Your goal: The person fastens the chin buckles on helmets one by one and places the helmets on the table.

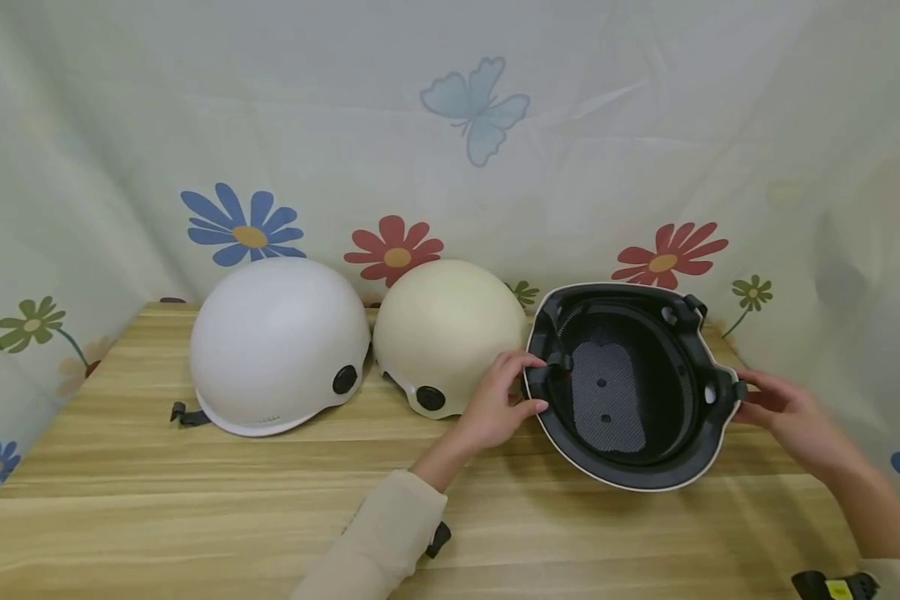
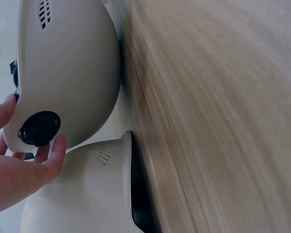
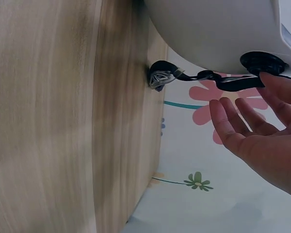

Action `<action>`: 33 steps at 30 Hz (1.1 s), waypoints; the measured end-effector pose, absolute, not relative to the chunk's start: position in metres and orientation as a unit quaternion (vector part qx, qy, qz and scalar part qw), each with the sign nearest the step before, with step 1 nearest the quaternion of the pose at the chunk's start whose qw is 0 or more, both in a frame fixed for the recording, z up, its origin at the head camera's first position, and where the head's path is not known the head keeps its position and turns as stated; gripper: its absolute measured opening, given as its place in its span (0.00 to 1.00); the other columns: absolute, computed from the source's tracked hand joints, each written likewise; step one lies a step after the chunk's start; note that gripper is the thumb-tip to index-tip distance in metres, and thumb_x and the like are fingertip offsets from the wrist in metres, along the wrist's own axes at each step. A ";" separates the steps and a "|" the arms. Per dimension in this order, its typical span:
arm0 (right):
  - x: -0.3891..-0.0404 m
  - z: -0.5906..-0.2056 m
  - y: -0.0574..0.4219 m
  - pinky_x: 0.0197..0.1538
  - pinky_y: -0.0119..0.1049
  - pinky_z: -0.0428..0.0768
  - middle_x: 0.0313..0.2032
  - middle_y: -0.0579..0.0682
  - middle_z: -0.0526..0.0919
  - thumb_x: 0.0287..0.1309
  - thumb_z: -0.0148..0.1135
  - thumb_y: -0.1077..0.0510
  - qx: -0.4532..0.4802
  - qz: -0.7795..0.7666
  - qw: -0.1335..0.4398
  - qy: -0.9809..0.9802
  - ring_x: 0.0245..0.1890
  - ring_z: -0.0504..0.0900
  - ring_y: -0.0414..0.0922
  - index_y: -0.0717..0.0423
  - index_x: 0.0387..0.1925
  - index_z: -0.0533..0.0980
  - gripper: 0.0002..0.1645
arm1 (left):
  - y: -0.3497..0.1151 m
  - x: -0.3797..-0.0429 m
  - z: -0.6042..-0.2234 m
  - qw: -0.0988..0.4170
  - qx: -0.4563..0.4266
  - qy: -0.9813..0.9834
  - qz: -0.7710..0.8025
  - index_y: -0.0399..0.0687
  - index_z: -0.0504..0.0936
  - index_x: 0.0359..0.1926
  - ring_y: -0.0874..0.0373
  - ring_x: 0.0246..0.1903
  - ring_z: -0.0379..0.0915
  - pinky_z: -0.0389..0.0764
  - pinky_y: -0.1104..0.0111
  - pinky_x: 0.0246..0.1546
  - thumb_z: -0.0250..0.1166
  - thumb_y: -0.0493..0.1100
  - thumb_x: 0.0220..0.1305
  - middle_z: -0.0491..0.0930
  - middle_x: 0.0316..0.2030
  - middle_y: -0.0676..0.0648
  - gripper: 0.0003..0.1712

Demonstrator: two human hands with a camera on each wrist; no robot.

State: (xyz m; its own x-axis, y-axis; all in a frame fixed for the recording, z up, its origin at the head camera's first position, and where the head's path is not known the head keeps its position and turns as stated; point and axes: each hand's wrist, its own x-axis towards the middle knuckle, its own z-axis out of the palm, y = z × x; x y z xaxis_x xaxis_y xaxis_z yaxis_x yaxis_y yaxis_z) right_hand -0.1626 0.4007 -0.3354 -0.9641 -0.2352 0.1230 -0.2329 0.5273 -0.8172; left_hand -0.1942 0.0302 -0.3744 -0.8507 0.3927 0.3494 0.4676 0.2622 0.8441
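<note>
An off-white helmet (image 1: pixel 621 400) lies upside down on the right of the table, its black lining and mesh pad showing. My left hand (image 1: pixel 497 402) grips its left rim; in the left wrist view, the thumb lies at the edge and fingertips sit under a round black disc (image 2: pixel 40 128). My right hand (image 1: pixel 793 417) holds the opposite rim by thumb and fingers, beside another black disc (image 3: pixel 263 63). A black strap (image 3: pixel 235 84) hangs past that hand down to the table. Left of it a cream helmet (image 1: pixel 450 325) stands dome up.
A white helmet (image 1: pixel 277 342) sits dome up further left, its strap end (image 1: pixel 189 414) lying on the wooden table (image 1: pixel 217 508). A flowered curtain (image 1: pixel 330 108) hangs behind. The cream helmet stands close to both neighbours.
</note>
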 end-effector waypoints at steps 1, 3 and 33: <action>-0.163 -0.337 0.401 0.36 0.24 0.76 0.39 0.29 0.77 0.61 0.49 0.71 -0.138 -0.474 0.001 0.869 0.35 0.80 0.33 0.41 0.54 0.70 0.25 | 0.030 -0.194 -0.375 0.035 -0.271 -0.794 -0.543 0.44 0.71 0.52 0.53 0.52 0.63 0.75 0.64 0.42 0.66 0.35 0.55 0.65 0.55 0.43 0.23; -0.165 -0.340 0.400 0.36 0.25 0.77 0.38 0.31 0.78 0.61 0.49 0.72 -0.146 -0.489 -0.002 0.860 0.34 0.80 0.34 0.39 0.51 0.72 0.26 | 0.031 -0.195 -0.376 0.034 -0.270 -0.794 -0.544 0.44 0.71 0.53 0.53 0.53 0.63 0.76 0.64 0.43 0.66 0.35 0.55 0.64 0.55 0.43 0.23; -0.166 -0.350 0.399 0.33 0.27 0.78 0.34 0.34 0.80 0.60 0.47 0.74 -0.128 -0.517 -0.020 0.846 0.30 0.80 0.35 0.35 0.41 0.75 0.28 | 0.027 -0.191 -0.378 0.035 -0.276 -0.790 -0.547 0.44 0.71 0.53 0.51 0.53 0.62 0.76 0.61 0.43 0.65 0.35 0.56 0.63 0.56 0.43 0.23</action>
